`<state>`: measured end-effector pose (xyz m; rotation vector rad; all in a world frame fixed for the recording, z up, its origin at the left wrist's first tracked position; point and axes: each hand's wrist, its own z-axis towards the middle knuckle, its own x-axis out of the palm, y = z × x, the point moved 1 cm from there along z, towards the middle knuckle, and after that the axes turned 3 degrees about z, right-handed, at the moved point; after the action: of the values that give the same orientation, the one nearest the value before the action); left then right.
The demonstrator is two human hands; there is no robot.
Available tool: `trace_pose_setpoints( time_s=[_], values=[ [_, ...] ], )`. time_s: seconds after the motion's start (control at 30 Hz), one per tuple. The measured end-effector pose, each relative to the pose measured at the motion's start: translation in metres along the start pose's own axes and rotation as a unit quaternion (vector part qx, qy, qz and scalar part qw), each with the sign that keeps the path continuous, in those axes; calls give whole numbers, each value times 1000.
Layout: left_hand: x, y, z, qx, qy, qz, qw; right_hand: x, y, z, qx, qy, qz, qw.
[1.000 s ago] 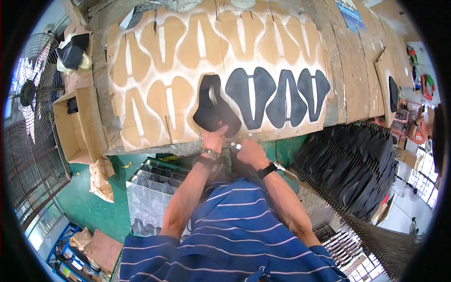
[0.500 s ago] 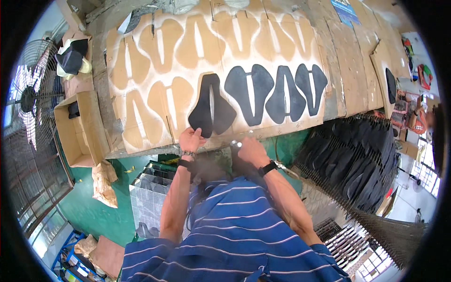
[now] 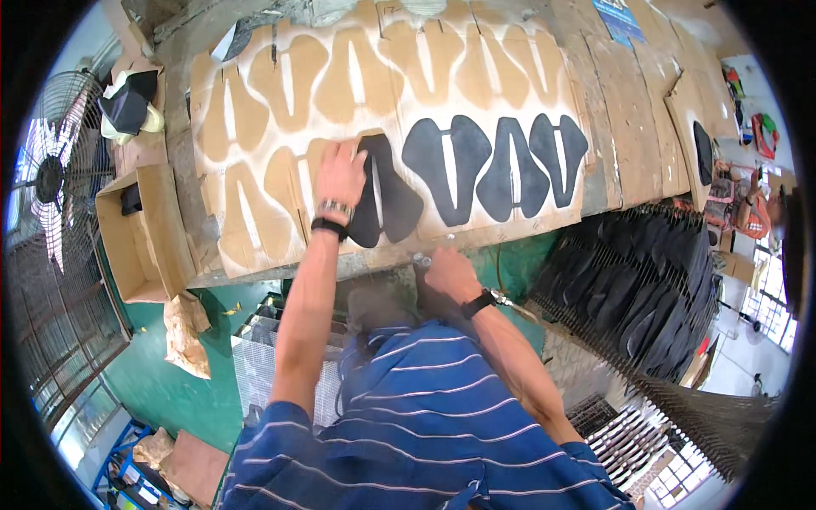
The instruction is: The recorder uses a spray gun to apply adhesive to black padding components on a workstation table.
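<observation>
My left hand (image 3: 342,177) reaches over the cardboard sheet, its fingers stretched out against the upper left edge of a black shoe-part-like piece (image 3: 395,200). This piece has two wide lobes, a narrow middle slit and a flat far end. To its right lie three similar black pieces, a wide one (image 3: 464,161), a middle one (image 3: 529,183) and a narrow one (image 3: 575,157). Near the table's front edge my right hand (image 3: 450,272) is closed around what looks like a spray gun (image 3: 421,259) with shiny metal parts. Most of the gun is blurred or hidden.
Bare brown outlines edged in white mark the cardboard sheet (image 3: 293,127). An open carton (image 3: 140,238) stands at the left, beside a large fan (image 3: 51,178). Right of me, a spiked rack (image 3: 629,289) holds many black pieces. A mesh crate (image 3: 263,357) sits below the table.
My left hand has moved away from me, from the near edge of the black piece to its upper left side. The piece and my right hand stay nearly in place.
</observation>
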<state>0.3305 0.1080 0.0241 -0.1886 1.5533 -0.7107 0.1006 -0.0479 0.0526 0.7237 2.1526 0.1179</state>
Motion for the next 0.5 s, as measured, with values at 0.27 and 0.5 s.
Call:
trace_pose_setpoints(
  time_s=[0.27,0.5],
  values=[
    [30,5,62,145,115,-4,983,2,-3,3,5,11,11,1000],
    [19,0,76,212,187,4,959,0,-8,4,-12,19,17,1000]
  ],
)
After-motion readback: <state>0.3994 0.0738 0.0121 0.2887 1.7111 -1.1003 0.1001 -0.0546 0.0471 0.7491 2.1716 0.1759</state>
